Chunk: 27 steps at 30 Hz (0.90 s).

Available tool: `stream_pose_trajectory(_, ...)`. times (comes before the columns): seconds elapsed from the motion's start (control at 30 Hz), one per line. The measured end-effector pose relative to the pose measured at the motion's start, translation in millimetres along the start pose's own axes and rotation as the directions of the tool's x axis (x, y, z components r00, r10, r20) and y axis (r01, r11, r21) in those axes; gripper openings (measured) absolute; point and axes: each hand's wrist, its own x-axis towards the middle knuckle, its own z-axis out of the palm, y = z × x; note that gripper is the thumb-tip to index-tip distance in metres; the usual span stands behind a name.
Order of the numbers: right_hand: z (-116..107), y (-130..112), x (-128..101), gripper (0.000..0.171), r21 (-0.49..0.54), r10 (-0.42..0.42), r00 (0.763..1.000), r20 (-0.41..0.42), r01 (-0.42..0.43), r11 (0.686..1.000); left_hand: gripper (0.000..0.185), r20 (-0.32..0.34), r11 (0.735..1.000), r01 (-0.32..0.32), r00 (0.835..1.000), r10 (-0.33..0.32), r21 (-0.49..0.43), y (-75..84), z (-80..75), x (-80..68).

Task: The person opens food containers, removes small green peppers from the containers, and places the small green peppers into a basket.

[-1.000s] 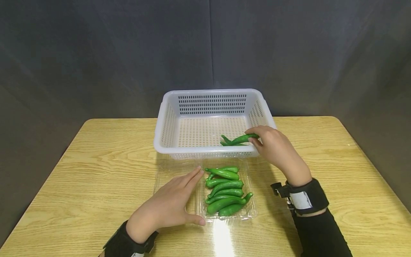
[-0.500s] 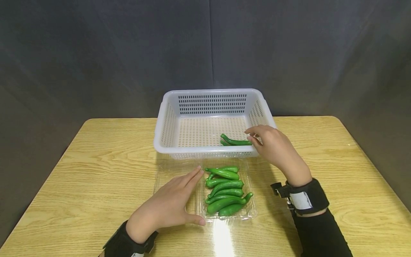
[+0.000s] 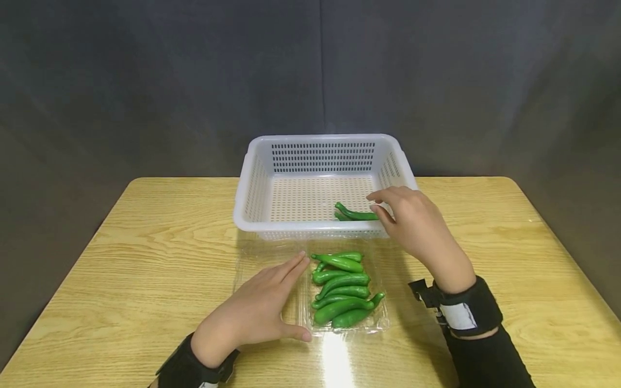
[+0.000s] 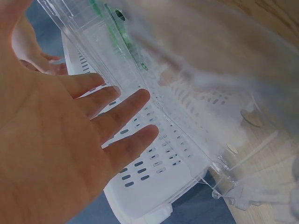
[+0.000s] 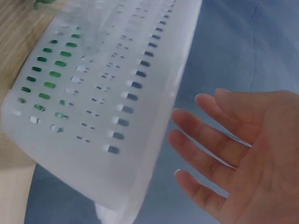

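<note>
White perforated basket (image 3: 320, 148): two green peppers (image 3: 356, 214) inside, near right wall. Clear plastic tray (image 3: 378, 323): about seven green peppers (image 3: 342, 291) remaining. Right hand (image 3: 412, 221): fingers relaxed, empty, over basket's near-right corner. Left hand (image 3: 254, 310): flat, steadying tray's open lid (image 3: 264, 253).

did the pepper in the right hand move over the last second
Yes. It has gone from the right hand, raised above the white basket floor, down onto that floor; the pepper now lies there, released.
</note>
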Motion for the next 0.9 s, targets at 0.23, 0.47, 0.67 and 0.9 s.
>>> stream_pose_trajectory(0.23, 1, -12, -10, 0.015, 0.033, -0.128, 0.992, -0.018, 0.129, 0.991, 0.122, 0.002, 1.0, -0.003, 1.0, 0.003, -0.009, -0.1, 0.9, 0.9)
stream_pose_trajectory(0.47, 7, -27, -18, 0.015, 0.019, -0.259, 0.966, -0.024, 0.259, 0.966, 0.122, -0.007, 1.0, -0.004, 1.0, 0.004, 0.002, 0.0, 0.4, -0.5)
stream_pose_trajectory(0.67, 9, -45, -22, 0.017, 0.035, -0.333, 0.943, -0.002, 0.333, 0.942, 0.121, -0.008, 1.0, -0.008, 1.0, 0.008, 0.003, 0.2, 0.0, -0.6)
stream_pose_trajectory(0.9, 5, -60, -29, 0.02, 0.079, -0.369, 0.926, 0.079, 0.363, 0.928, 0.122, -0.01, 1.0, -0.01, 1.0, 0.01, 0.011, 0.4, 0.3, -0.4)
